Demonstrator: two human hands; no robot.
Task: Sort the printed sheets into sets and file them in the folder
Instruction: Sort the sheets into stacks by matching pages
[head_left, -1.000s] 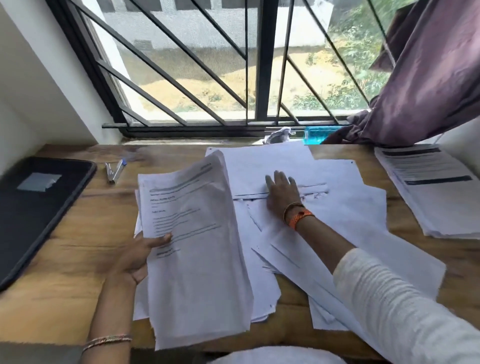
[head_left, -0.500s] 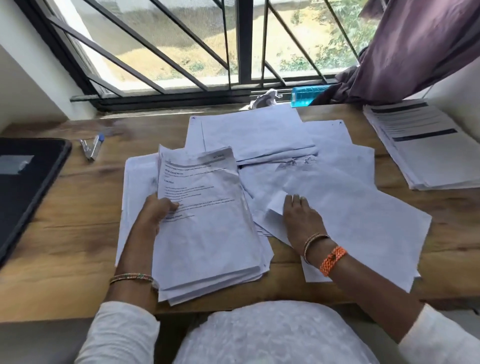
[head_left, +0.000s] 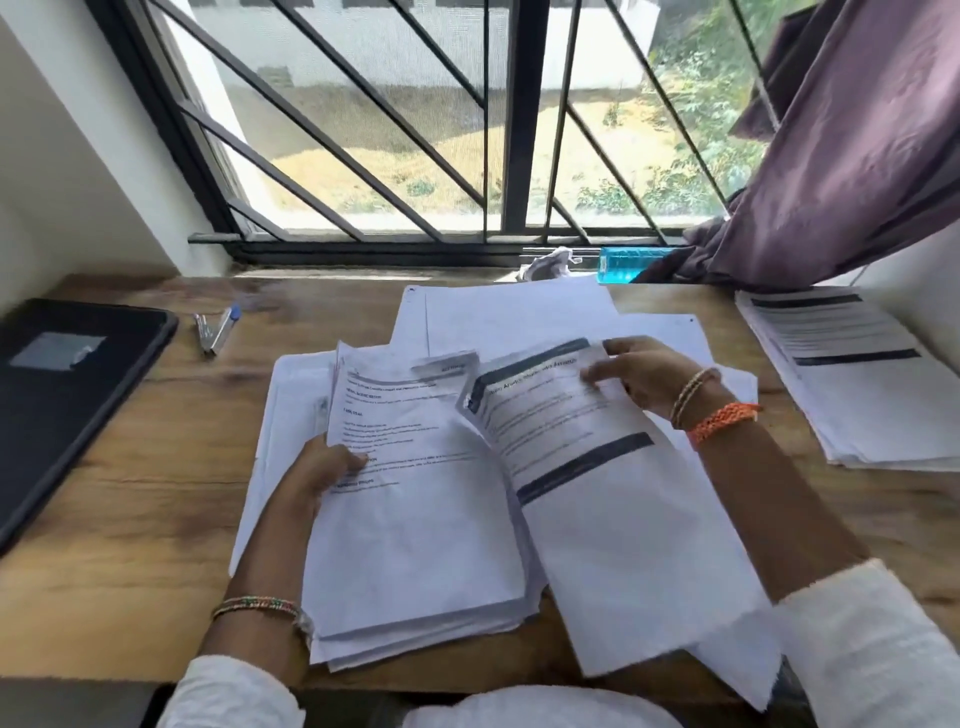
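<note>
Evidently the sorting is only partly done: one stack (head_left: 415, 519) is gripped by the left hand (head_left: 317, 467) at centre, a banded sheet (head_left: 597, 467) is pinched by the right hand (head_left: 644, 379), loose sheets (head_left: 519, 317) remain behind, a sorted pile (head_left: 857, 384) lies at right, and the closed folder (head_left: 67, 395) at left is unfilled.

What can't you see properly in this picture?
Head view only:
- Print on the sheet in the right hand: blurred.
- Loose sheets underneath: covered by the stack the left hand holds.
- Folder: cut off at the left edge.
- Blue thing on the sill: curtain hides part.
</note>
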